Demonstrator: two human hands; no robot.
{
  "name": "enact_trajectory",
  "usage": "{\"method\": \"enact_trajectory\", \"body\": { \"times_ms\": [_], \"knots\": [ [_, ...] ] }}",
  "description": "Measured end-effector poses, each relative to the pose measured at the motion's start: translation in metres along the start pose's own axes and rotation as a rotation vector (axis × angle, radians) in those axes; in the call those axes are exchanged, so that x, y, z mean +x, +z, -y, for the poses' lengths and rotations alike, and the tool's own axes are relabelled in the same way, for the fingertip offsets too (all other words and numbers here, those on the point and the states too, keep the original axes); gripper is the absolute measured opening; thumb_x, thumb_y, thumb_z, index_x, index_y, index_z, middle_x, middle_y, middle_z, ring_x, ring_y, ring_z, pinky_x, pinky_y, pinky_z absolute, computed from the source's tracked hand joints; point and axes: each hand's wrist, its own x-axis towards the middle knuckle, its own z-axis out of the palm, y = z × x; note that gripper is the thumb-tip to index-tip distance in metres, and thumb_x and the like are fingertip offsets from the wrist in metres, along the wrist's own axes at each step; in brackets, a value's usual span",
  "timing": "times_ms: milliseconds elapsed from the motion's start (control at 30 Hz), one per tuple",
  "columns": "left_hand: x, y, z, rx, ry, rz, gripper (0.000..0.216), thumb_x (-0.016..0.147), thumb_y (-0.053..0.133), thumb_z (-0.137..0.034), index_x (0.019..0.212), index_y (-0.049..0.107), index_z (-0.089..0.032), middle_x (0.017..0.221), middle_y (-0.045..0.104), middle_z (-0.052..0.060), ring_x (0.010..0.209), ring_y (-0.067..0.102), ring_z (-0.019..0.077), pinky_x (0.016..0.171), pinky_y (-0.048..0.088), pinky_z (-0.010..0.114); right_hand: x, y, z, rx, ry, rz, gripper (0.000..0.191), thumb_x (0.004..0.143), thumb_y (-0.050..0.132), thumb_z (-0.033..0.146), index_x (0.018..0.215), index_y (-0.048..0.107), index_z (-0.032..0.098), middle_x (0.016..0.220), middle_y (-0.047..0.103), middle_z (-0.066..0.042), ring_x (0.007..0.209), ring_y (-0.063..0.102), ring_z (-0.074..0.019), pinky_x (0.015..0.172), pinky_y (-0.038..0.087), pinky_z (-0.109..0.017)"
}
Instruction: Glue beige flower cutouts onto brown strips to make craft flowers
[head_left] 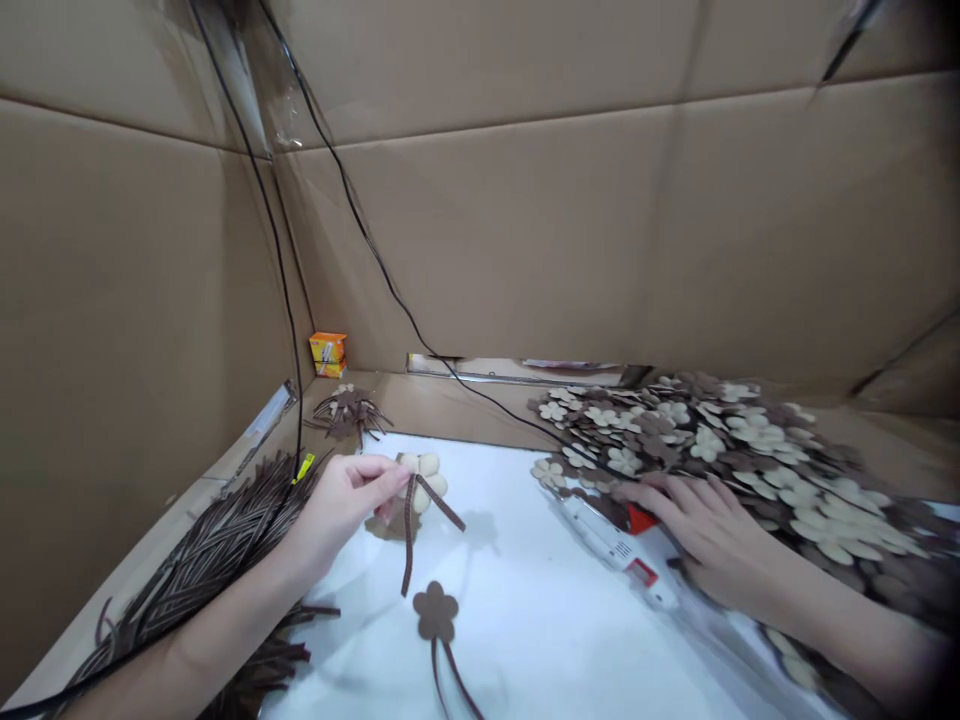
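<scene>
Between the thumb and fingers of my left hand (352,498) is a cream flower cutout (429,480), pinched with a looped brown strip (409,535) whose two tails hang down. A brown patch, perhaps another flower, shows just below it. My right hand (694,520) is curled at the red trigger of a white glue gun (611,535), beside the flower pile; its fingertips are partly hidden. A brown flower with two strip tails (436,612) lies on the white board (517,600) in front of me.
A large pile of brown and cream flowers (750,440) fills the right side. Many brown strips (225,540) lie at left. Behind them sit a small cluster of flowers with strips (346,410) and an orange box (328,354). A black cord (390,285) crosses the cardboard walls (480,220).
</scene>
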Motion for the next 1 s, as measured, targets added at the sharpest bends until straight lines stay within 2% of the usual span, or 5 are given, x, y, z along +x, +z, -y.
{"method": "enact_trajectory", "body": {
  "times_ms": [333, 533, 767, 900, 1000],
  "knots": [
    [-0.018, 0.02, -0.011, -0.014, 0.008, 0.072, 0.033, 0.077, 0.057, -0.038, 0.054, 0.059, -0.014, 0.056, 0.052, 0.0, 0.055, 0.043, 0.0095, 0.051, 0.034, 0.02, 0.039, -0.074, 0.165, 0.637, -0.142, 0.066, 0.016, 0.08, 0.059, 0.037, 0.091, 0.062, 0.025, 0.084, 0.067, 0.0, 0.08, 0.06, -0.0165, 0.069, 0.046, -0.025],
    [-0.016, 0.023, -0.004, 0.103, 0.027, 0.034, 0.033, 0.077, 0.057, -0.04, 0.061, 0.063, -0.012, 0.054, 0.049, -0.001, 0.051, 0.041, 0.0085, 0.049, 0.032, 0.021, 0.039, -0.065, 0.162, 0.415, -0.266, -0.371, 0.026, 0.088, 0.048, 0.023, 0.065, 0.059, 0.018, 0.061, 0.06, -0.002, 0.062, 0.052, -0.0155, 0.061, 0.04, -0.027],
    [-0.015, 0.025, 0.003, 0.127, -0.003, 0.009, 0.036, 0.075, 0.057, -0.044, 0.065, 0.065, -0.011, 0.056, 0.051, 0.001, 0.051, 0.042, 0.0097, 0.048, 0.031, 0.022, 0.038, -0.075, 0.16, 0.595, -0.381, -0.507, 0.024, 0.087, 0.044, 0.013, 0.067, 0.056, 0.019, 0.079, 0.063, -0.005, 0.086, 0.053, -0.0185, 0.072, 0.044, -0.03],
    [-0.014, 0.027, 0.004, 0.1, 0.006, 0.008, 0.035, 0.075, 0.058, -0.043, 0.058, 0.061, -0.012, 0.051, 0.046, -0.002, 0.049, 0.039, 0.0089, 0.048, 0.03, 0.022, 0.038, -0.074, 0.166, 1.02, -0.386, -0.303, 0.03, 0.091, 0.038, 0.025, 0.064, 0.05, 0.02, 0.105, 0.061, -0.007, 0.103, 0.052, -0.0184, 0.082, 0.043, -0.032],
    [-0.014, 0.029, 0.005, 0.086, -0.003, 0.017, 0.035, 0.075, 0.057, -0.043, 0.057, 0.061, -0.013, 0.05, 0.047, -0.001, 0.049, 0.039, 0.0092, 0.047, 0.03, 0.022, 0.032, -0.077, 0.172, 1.439, -0.429, 0.002, 0.041, 0.091, 0.031, 0.046, 0.061, 0.043, 0.021, 0.076, 0.065, -0.004, 0.083, 0.061, -0.0165, 0.084, 0.042, -0.035]
  ]
}}
